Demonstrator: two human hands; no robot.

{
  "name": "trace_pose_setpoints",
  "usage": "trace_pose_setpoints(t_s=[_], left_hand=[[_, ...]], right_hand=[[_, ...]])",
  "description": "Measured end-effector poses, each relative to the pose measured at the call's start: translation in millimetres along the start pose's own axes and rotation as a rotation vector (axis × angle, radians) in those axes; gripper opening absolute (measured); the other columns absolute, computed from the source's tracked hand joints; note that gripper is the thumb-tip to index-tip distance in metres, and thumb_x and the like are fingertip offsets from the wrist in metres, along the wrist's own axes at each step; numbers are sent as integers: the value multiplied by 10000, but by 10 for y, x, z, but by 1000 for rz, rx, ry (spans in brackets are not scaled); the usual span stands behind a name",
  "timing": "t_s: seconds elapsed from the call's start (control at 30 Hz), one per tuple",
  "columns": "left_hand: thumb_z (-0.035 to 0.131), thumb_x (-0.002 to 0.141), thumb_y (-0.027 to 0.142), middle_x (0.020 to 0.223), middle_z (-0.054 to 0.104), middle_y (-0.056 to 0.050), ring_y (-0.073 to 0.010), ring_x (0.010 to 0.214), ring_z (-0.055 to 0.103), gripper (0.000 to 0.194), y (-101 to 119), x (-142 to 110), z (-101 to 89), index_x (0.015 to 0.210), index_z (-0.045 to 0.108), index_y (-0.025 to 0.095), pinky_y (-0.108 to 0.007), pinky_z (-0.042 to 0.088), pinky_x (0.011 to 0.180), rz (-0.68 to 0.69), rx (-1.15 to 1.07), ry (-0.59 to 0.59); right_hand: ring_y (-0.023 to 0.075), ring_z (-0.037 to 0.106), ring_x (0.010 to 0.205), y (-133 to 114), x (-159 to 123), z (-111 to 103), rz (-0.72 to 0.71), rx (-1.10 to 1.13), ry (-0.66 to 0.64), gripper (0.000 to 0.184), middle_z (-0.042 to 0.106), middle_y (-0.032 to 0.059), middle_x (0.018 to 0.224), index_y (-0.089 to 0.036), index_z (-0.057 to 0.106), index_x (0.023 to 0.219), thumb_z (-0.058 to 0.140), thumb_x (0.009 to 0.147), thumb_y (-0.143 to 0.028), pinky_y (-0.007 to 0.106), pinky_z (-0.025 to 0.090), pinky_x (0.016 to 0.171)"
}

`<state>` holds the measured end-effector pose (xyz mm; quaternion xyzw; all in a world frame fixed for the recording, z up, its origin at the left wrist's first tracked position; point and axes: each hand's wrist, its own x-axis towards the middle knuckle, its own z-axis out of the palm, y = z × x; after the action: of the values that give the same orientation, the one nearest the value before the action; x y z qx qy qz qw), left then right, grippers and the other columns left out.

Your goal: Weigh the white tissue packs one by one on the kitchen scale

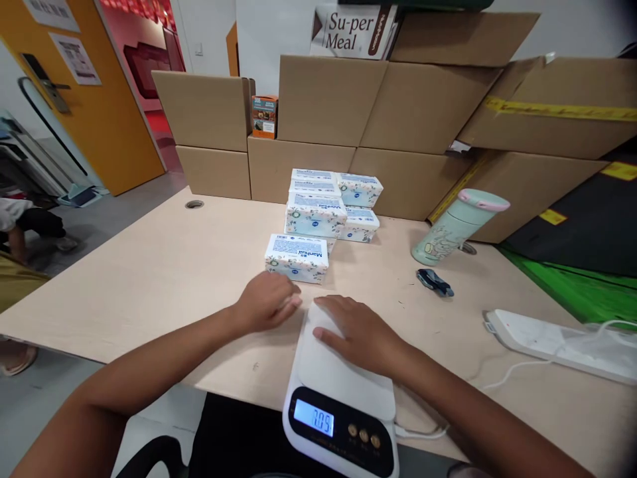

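— Head view, item one: what are the hands doing?

— I am logging the right hand (361,332) as lying palm down on the white weighing plate of the kitchen scale (343,398), fingers spread and relaxed, gripping nothing. The left hand (266,302) is resting on the table (149,279) just left of the scale's far corner, fingers curled loosely with the tips close to the plate's edge; I cannot tell whether they are pinching anything.

— Item two, the scale itself?

— It is sitting at the near edge of the table, partly overhanging it. Its blue display (314,418) is glowing with digits, and three small round buttons are showing beside it. A white cable is trailing off from its right side.

— Item three, the stock?

— One tissue pack (297,257) is lying flat just beyond the left hand, near it but apart. Behind it a stack of tissue packs (331,202) is standing in two columns, each two high or more.

— Item four, sundries?

— A pale green flask (455,226) with a pink lid is leaning toward the right, a small dark blue object (434,281) is lying near its base, and a white power strip (547,342) is lying at the right edge. Cardboard boxes (323,106) are stacked along the back of the table, with a small orange carton (264,116) perched on one. An orange door (94,99) is showing at the far left.
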<state>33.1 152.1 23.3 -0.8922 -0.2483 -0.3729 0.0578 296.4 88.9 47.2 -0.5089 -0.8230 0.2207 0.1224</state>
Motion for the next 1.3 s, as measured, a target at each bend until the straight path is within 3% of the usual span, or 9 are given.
trace_pose_setpoints(t_s=[0.07,0.17,0.43,0.6,0.77,0.87,0.97,1.07,1.3], left_hand=[[478,1086,291,606,641,11,-148,540,577,379,168,-23,10,736,600,212,-286,397,543,0,-55,-107],[442,1112,336,609,650,3,-151,524,562,451,391,-69,78,706,591,209,-301,386,531,51,-147,-272],[565,1056,574,1401,739,-129,-293,1246,691,493,575,-47,152,1375,626,203,-441,524,1043,190,-387,-540],[535,1080,479,1453,714,-135,-323,1377,629,387,333,-23,135,1339,664,221,-510,468,1157,148,-245,-455],[543,1055,361,1569,603,-179,-359,1521,510,339,-144,-8,90,1340,650,211,-583,413,1243,-160,34,-69],[629,990,452,1703,420,-240,-410,1629,350,587,-358,-20,79,1490,529,162,-633,334,1302,-473,43,41],[657,948,522,1723,389,-264,-399,1624,382,920,-436,-35,90,1672,245,132,-597,380,1288,-773,-174,-31],[614,981,552,1667,507,-223,-343,1493,576,1088,-411,-32,83,1729,-75,167,-525,477,1216,-902,-396,-148],[641,948,538,1636,552,-210,-388,1437,596,1118,-304,27,-14,1748,-42,161,-522,500,1134,-846,-308,-294]], right_hand=[[397,538,1491,24,1,69,-75,-83,-45,677,564,177,1624,-237,499,1601,496,1036,-610,656,442,1213],[395,516,1511,238,-94,47,-163,-122,-75,740,530,176,1657,-257,474,1636,479,1033,-685,659,426,1228],[390,498,1532,704,-417,-152,-111,-159,-68,749,535,160,1660,-281,491,1645,424,1046,-726,662,410,1245],[369,440,1583,895,-176,-217,-191,-182,55,703,483,132,1708,-300,533,1607,426,1049,-714,636,377,1284],[386,446,1573,1345,738,-675,-6,-242,453,569,499,147,1680,-270,580,1551,425,1076,-542,639,388,1273],[432,315,1639,1568,1346,-901,248,-286,422,689,359,214,1750,-191,502,1614,577,1011,-517,617,361,1285],[440,264,1659,1709,1768,-968,388,-277,269,941,196,192,1815,-262,357,1700,756,893,-539,581,385,1269],[416,466,1559,1837,1951,-952,418,-269,208,1050,161,200,1814,-293,307,1717,817,824,-501,518,492,1183],[432,563,1466,2184,1658,-1095,352,-368,161,1030,396,201,1717,-280,409,1680,794,726,-238,511,503,1165]])
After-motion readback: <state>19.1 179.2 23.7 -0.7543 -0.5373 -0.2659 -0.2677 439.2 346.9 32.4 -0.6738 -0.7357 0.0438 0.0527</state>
